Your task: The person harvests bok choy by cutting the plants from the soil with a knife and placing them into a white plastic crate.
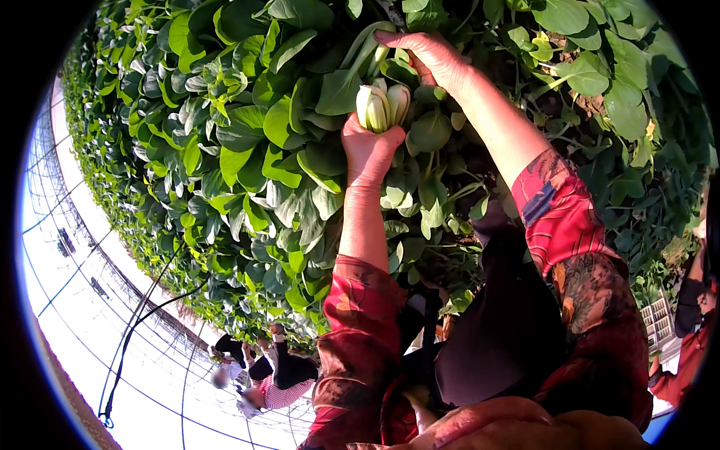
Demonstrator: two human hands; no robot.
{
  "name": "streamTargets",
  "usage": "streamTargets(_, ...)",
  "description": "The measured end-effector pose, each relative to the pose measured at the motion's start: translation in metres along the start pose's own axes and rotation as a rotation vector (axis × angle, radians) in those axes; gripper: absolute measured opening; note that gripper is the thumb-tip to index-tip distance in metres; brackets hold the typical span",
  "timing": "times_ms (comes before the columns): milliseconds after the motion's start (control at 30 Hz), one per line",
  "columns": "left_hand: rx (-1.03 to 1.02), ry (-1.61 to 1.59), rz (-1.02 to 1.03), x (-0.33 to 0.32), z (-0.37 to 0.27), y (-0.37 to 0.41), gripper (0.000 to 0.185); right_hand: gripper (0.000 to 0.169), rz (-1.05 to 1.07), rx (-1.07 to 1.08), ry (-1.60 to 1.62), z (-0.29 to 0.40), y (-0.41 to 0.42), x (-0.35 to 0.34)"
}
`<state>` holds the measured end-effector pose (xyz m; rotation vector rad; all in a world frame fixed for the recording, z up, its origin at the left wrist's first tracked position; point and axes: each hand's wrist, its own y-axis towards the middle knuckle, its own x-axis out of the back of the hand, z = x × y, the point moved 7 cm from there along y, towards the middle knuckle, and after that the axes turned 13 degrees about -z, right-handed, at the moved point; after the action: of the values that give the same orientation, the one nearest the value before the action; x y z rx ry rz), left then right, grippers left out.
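Note:
My left hand (371, 146) is closed around several leafy green heads that look like bok choy (382, 107), their pale stem bases pointing up out of the fist. Just above and to the right, my right hand (427, 56) has its thumb and fingers around the green stalks (365, 50) of another plant, whose broad leaf hangs down beside the held bunch. The fingertips of the right hand are partly hidden by leaves. Dense dark green foliage surrounds both hands.
Leafy plants (247, 140) fill the bed to the left, and more (624, 84) grow at the right over patches of soil. Several people crouch at the lower left (281, 382). Another person (689, 354) is at the right edge beside a pale plastic crate (658, 323).

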<state>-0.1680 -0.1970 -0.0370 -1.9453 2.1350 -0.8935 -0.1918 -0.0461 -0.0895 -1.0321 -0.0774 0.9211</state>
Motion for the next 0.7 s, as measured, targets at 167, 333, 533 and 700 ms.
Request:
streamTargets(167,0.076,-0.223,0.141,0.009,-0.017,-0.039,0.084,0.04,0.099,0.299,0.26,0.021,-0.05,0.021)
streamTargets(333,0.007,-0.673,0.346,0.021,-0.071,-0.094,0.082,0.06,-0.029,0.612,0.156,0.056,-0.135,0.103)
streamTargets(533,-0.007,-0.436,0.489,-0.074,-0.075,-0.117,0.07,0.055,0.077,0.688,0.104,0.042,-0.191,0.13)
streamTargets(700,0.151,-0.189,0.663,-0.108,-0.063,-0.104,0.065,0.058,0.042,0.517,0.211,0.036,-0.193,0.153)
